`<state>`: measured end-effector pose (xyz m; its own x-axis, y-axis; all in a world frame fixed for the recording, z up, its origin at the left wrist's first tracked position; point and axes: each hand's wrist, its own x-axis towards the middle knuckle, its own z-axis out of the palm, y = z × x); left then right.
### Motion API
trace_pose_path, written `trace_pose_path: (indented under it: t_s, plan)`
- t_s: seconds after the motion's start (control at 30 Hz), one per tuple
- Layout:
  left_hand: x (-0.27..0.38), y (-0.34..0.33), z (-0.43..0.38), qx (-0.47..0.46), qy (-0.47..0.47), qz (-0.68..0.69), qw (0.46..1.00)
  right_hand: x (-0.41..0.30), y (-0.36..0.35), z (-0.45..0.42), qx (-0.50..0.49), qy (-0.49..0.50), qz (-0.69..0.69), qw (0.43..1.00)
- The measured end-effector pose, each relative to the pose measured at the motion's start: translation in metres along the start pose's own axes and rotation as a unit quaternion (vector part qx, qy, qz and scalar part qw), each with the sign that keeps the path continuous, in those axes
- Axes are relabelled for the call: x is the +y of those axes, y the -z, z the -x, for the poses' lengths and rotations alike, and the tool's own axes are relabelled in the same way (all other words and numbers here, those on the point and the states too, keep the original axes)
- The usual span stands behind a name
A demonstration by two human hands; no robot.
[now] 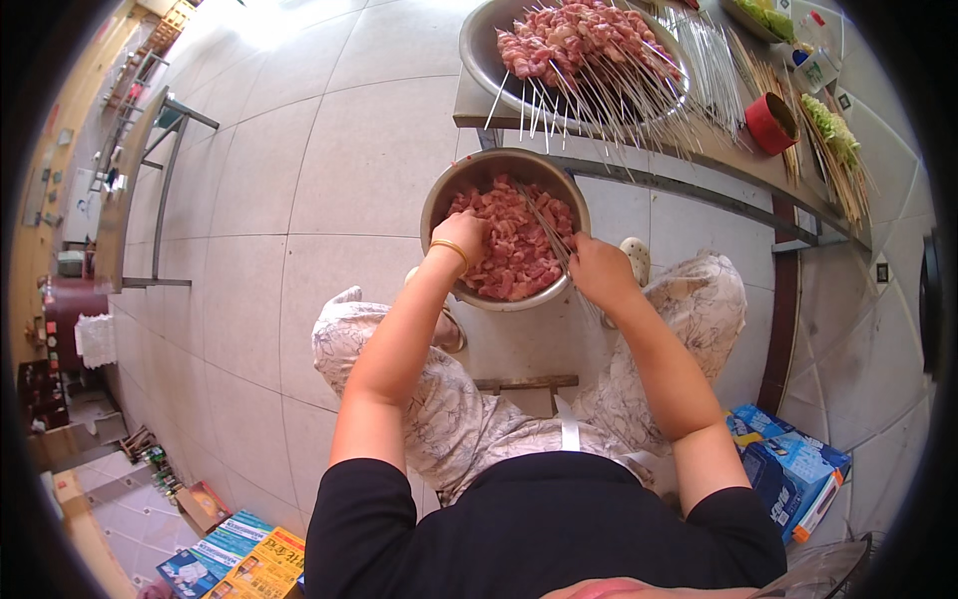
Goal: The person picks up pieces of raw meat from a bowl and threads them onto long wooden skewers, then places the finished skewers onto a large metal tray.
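Note:
A deep metal bowl (432, 196) stands before me, holding raw meat pieces (516, 243). My left hand (462, 238), with a gold-coloured bangle at its wrist, reaches over the bowl's left side. Its fingertips are down at the meat, so whether they pinch a piece is hidden. At the right rim, my right hand (601, 271) is closed around a bundle of thin metal skewers (550, 228). Their upper ends slant across the meat, and the other ends stick out below the hand.
Beyond the bowl, a low table (718, 161) carries a large metal basin (479, 56) heaped with skewered meat (584, 37). Loose metal skewers (707, 71), a red cup (771, 123) and skewered vegetables (829, 129) lie along it. Blue boxes (786, 464) sit at right, a yellow box (262, 565) at lower left.

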<state>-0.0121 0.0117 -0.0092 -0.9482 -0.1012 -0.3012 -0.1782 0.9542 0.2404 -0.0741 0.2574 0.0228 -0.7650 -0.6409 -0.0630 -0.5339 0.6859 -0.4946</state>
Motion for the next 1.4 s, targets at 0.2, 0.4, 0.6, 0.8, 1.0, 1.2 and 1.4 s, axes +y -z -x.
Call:
trace_pose_path:
  t_s: [0.2, 0.4, 0.6, 0.8, 1.0, 1.2, 1.4]
  plan:
    - [-0.009, 0.020, 0.004, -0.037, -0.008, 0.086, 0.996, 0.000, 0.002, 0.000, -0.008, -0.009, 0.006, 1.000]
    - [-0.026, 0.025, 0.008, 0.043, 0.012, 0.243, 0.969, -0.003, 0.003, -0.001, -0.011, -0.003, 0.003, 1.000]
    - [-0.019, 0.041, 0.007, 0.024, 0.052, 0.564, 0.824, 0.001, 0.001, -0.002, -0.009, -0.002, 0.001, 1.000]
    - [-0.005, 0.056, 0.010, -0.025, 0.112, 0.699, 0.705, 0.000, 0.005, 0.000, -0.016, -0.015, -0.003, 1.000]
    - [-0.020, 0.023, 0.000, -0.022, 0.050, 0.417, 0.907, -0.002, 0.005, 0.000, -0.019, -0.006, 0.011, 1.000]
    - [-0.023, 0.025, 0.001, 0.172, 0.027, 0.331, 0.928, 0.002, 0.002, -0.001, -0.020, -0.003, 0.012, 1.000]
    - [0.000, 0.030, 0.005, 0.017, 0.106, 0.128, 0.986, 0.005, 0.003, 0.001, -0.021, -0.017, 0.004, 1.000]
